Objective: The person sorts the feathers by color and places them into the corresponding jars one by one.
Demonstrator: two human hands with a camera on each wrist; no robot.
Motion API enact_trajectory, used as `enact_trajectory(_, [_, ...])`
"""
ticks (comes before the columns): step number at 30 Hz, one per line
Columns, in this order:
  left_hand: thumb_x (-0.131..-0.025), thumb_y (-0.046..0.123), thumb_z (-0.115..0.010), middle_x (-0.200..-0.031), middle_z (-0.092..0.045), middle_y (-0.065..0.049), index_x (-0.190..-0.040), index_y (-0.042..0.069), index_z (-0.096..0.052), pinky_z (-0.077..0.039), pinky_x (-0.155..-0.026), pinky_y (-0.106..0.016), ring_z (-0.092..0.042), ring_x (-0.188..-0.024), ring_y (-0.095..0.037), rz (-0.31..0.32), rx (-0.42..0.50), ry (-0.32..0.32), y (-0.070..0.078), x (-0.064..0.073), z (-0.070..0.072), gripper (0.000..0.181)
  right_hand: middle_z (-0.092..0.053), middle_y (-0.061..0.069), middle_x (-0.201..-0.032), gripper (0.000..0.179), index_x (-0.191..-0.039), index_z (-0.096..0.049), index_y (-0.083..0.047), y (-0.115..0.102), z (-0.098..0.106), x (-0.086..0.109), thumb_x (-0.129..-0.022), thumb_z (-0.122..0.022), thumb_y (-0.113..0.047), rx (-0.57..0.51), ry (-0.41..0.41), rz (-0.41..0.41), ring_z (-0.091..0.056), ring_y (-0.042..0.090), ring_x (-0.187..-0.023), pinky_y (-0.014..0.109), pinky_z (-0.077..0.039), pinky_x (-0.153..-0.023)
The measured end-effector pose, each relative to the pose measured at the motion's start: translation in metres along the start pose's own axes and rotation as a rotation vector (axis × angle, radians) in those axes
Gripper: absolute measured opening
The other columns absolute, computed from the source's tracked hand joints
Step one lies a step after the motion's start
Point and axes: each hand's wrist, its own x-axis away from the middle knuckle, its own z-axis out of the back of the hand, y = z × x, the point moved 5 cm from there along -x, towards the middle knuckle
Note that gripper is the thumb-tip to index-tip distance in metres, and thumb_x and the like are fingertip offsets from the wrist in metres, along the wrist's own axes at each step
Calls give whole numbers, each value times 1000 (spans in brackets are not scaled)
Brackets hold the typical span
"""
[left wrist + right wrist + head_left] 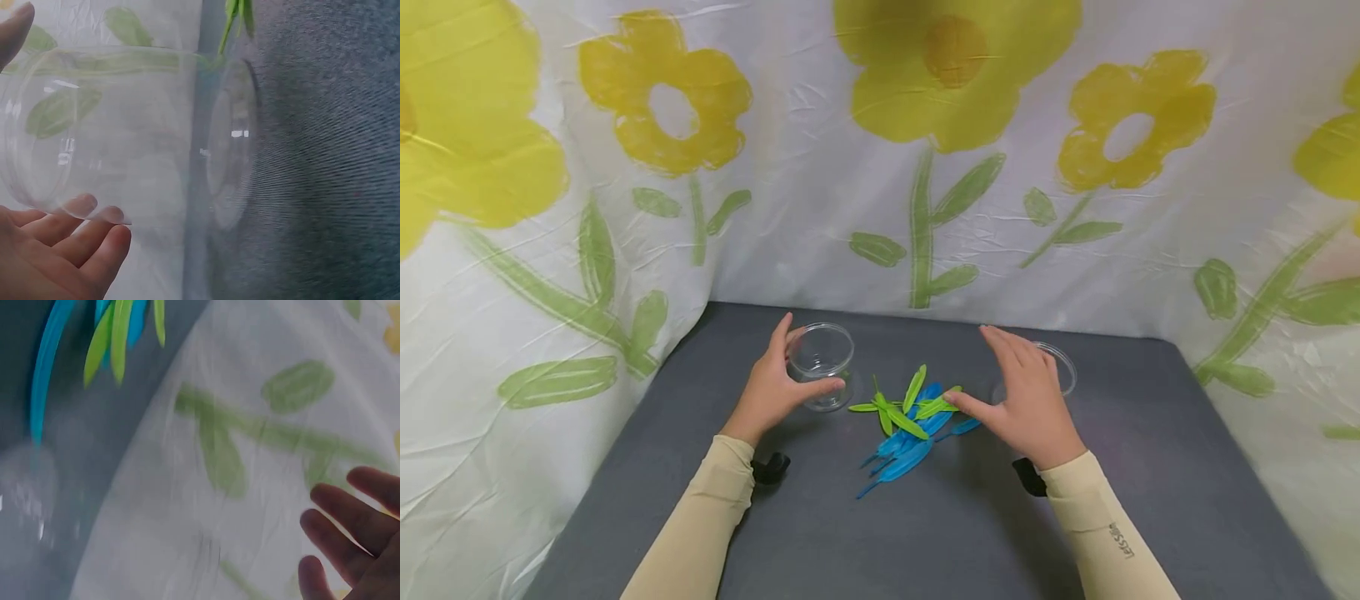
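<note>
My left hand (767, 392) is beside a clear plastic cup (822, 354) that stands upright on the left. Its fingers lie along the far side and its thumb is stretched out in front. In the left wrist view some fingertips (81, 205) show through the cup's wall, while the thumb stays apart from it. On the right, my right hand (1030, 404) is spread in front of a second clear cup (1067, 367), partly hiding it; its fingers look relaxed and hold nothing. Between the hands lies a loose pile of green feathers (901, 421) and blue feathers (910, 461).
A dark grey cloth-covered table (880, 550) lies under everything. White fabric with printed yellow flowers (820, 225) hangs along the table's back and sides. Black straps (771, 468) sit at both wrists, below beige sleeves.
</note>
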Motion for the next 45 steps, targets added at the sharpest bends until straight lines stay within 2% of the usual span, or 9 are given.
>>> enact_trajectory(5, [-77,64,-93,-175,-38,2,-175,33,-2,-37,-127,-62,-38,-162,-31,6,13,5,-7,-2,-4,137,-62,13,-154,90,-155,-58,-10,-24,-33,-9,-85,-87,-61,16,-73,46,-60,38,-139,67,-48,-112])
enact_trajectory(11, [-77,67,-92,-169,-46,1,-175,32,-9,-40,-125,-62,-44,-158,-31,10,24,20,-12,-5,-6,133,-71,13,-141,72,-144,-68,-10,-45,-68,-16,-91,-84,-56,25,-149,87,-68,35,-129,56,-60,-103])
enact_trajectory(19, [-74,72,-91,-164,-47,-5,-172,34,-19,-45,-121,-61,-48,-154,-31,19,22,21,-16,-3,-6,127,-78,8,-120,50,-129,-77,-9,-65,-103,-29,-96,-82,-46,54,-275,102,-73,25,-111,46,-64,-91])
enact_trajectory(24, [-75,71,-91,-159,-48,-5,-167,29,-33,-49,-118,-58,-51,-150,-30,16,11,19,-17,-4,-6,116,-78,7,-109,46,-126,-79,-9,-70,-120,-42,-97,-81,-44,70,-365,99,-71,22,-98,42,-62,-80])
enact_trajectory(28, [-76,68,-92,-162,-50,-2,-166,28,-33,-47,-120,-58,-49,-153,-30,19,52,-7,-17,-3,-7,114,-78,7,-101,39,-118,-82,-8,-74,-129,-48,-96,-83,-40,77,-388,115,-69,20,-89,40,-61,-75])
enact_trajectory(32, [-77,66,-92,-162,-52,-1,-165,30,-32,-47,-120,-58,-48,-154,-29,19,82,-21,-18,-3,-8,113,-67,2,-79,28,-89,-79,-12,-75,-138,-51,-95,-84,-39,99,-407,118,-59,16,-70,34,-49,-60])
enact_trajectory(35, [-77,66,-92,-162,-52,-1,-165,31,-32,-48,-119,-58,-49,-154,-29,14,90,-18,-20,-3,-9,113,-54,-1,-68,35,-73,-67,-18,-75,-145,-52,-95,-84,-39,118,-437,105,-50,14,-62,32,-40,-54])
enact_trajectory(40, [-77,65,-93,-162,-52,0,-165,34,-31,-48,-119,-57,-48,-153,-28,9,111,-19,-22,-5,-12,112,-53,-4,-64,35,-70,-65,-21,-75,-149,-54,-95,-84,-37,157,-466,79,-50,12,-59,31,-43,-53])
enact_trajectory(45, [-79,61,-93,-161,-52,1,-165,35,-32,-48,-119,-57,-48,-152,-27,6,125,-20,-24,-4,-12,109,-42,-5,-54,49,-58,-56,-20,-76,-153,-57,-95,-84,-35,179,-496,37,-48,14,-52,31,-37,-49])
